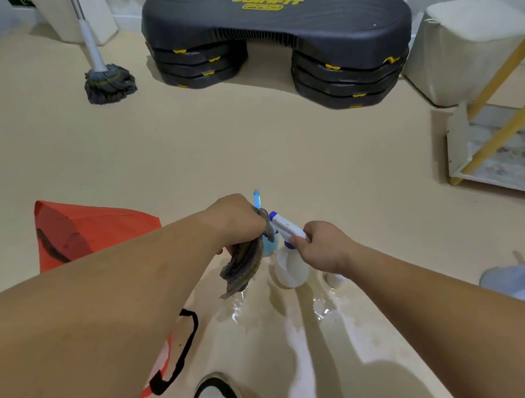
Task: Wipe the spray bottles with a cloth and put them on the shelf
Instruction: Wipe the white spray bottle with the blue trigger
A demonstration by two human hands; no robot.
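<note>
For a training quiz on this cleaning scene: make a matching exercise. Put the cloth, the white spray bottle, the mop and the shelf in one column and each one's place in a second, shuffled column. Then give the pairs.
1. cloth
2. white spray bottle
3. mop
4. shelf

A. at the right edge of the view
B. gripped by the left hand
C. held at its trigger head by the right hand
D. standing at the far left of the view

Pairs: 1-B, 2-C, 3-D, 4-A
</note>
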